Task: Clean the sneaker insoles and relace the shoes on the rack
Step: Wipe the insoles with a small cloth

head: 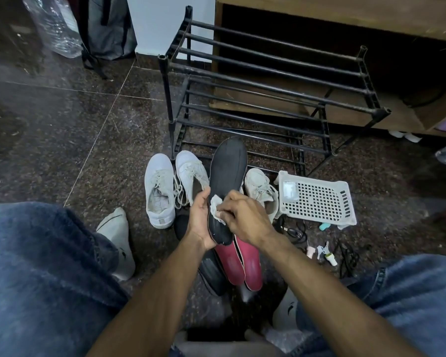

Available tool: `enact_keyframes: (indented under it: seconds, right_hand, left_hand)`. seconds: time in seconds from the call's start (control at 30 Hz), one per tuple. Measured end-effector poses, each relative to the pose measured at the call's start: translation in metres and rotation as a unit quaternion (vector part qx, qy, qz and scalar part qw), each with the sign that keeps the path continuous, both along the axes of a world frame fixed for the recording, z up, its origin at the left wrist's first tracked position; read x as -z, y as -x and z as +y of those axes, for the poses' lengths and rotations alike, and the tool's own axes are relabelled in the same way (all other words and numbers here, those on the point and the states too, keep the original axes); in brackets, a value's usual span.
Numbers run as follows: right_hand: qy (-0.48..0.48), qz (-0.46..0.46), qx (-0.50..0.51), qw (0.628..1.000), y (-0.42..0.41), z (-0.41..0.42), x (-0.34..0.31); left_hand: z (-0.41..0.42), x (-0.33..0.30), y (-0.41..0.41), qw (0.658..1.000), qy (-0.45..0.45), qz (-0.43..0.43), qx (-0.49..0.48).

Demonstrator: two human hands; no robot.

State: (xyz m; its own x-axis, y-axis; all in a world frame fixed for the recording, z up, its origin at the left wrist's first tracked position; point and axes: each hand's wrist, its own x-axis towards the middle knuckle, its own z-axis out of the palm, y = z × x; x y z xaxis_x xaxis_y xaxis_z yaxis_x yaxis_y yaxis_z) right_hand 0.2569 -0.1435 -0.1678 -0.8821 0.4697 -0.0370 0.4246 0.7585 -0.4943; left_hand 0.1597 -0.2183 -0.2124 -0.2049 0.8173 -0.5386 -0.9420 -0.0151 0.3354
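While curled, both hands: left hand (200, 222) round black insole (225, 181), right hand (243, 215) pinching cloth (215, 204)

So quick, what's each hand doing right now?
Left hand: grips the black insole by its edge.
Right hand: pinches a white wipe against the insole.

At the frame's centre the left hand (200, 222) gripped a black insole (228, 171) by its edge while the right hand (245, 217) pressed a white cloth (215, 205) against it. Two red insoles (242, 264) lay below, white sneakers (173, 184) to the left, a black rack (268, 81) above.
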Motion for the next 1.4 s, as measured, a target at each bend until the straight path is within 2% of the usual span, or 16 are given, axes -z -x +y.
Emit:
enact_keyframes:
  seconds: [0.27, 0.4, 0.5, 0.57, 0.67, 0.73, 0.8, 0.87, 0.97, 1.03, 1.07, 1.1, 1.2, 1.27, 1.33, 1.4]
  right_hand:
    - [0.05, 0.012, 0.158, 0.986, 0.027, 0.002, -0.007]
    - [0.11, 0.013, 0.079, 0.991, 0.01, -0.022, -0.006]
    - [0.065, 0.007, 0.041, 0.997, 0.0, -0.023, -0.01]
    - [0.005, 0.01, 0.088, 0.996, 0.01, -0.002, -0.013]
    - [-0.024, 0.005, 0.171, 0.985, 0.018, 0.022, -0.021]
    - [0.004, 0.013, 0.128, 0.992, 0.013, 0.013, -0.023]
    - [0.03, 0.022, 0.034, 0.999, -0.001, -0.01, -0.024]
    - [0.019, 0.011, -0.009, 1.0, -0.011, -0.022, -0.022]
    - [-0.018, 0.028, 0.081, 0.996, 0.002, 0.006, -0.018]
    - [-0.014, 0.032, 0.171, 0.985, 0.01, 0.025, -0.018]
    - [-0.007, 0.034, 0.184, 0.982, 0.011, 0.028, -0.018]
    - [0.002, 0.029, 0.171, 0.985, 0.01, 0.024, -0.019]
    - [0.028, 0.008, 0.035, 0.999, -0.007, -0.01, -0.021]
    - [0.01, -0.023, -0.008, 1.0, -0.014, -0.018, -0.023]
    - [-0.01, -0.012, 0.05, 0.999, -0.006, -0.002, -0.022]
    - [-0.013, -0.001, 0.149, 0.989, 0.004, 0.017, -0.023]
  left_hand:
    - [0.001, -0.003, -0.006, 1.0, -0.003, 0.009, 0.013]
    - [0.002, -0.005, 0.005, 0.999, -0.019, -0.011, -0.029]
    - [0.004, -0.006, 0.004, 0.999, -0.03, -0.002, -0.017]
    - [0.005, -0.007, -0.005, 0.999, -0.038, 0.003, 0.001]
    - [0.004, -0.012, -0.014, 0.999, -0.025, 0.01, 0.03]
    - [0.003, -0.017, -0.009, 0.999, -0.02, 0.01, 0.027]
    - [0.003, -0.015, -0.003, 1.0, -0.021, 0.01, 0.013]
    - [0.004, -0.013, -0.002, 1.0, -0.017, 0.004, 0.012]
    - [0.006, -0.012, -0.011, 0.999, -0.028, -0.006, 0.025]
    - [0.007, -0.015, -0.016, 0.999, -0.025, -0.003, 0.043]
    - [0.007, -0.017, -0.016, 0.999, -0.018, 0.004, 0.048]
    - [0.006, -0.018, -0.014, 0.999, -0.014, 0.007, 0.043]
    - [0.006, -0.015, -0.007, 0.999, -0.019, 0.008, 0.029]
    - [0.006, -0.012, -0.007, 0.999, -0.02, 0.012, 0.026]
    - [0.007, -0.011, -0.011, 0.999, -0.021, 0.008, 0.031]
    - [0.008, -0.011, -0.015, 0.999, -0.019, 0.012, 0.046]
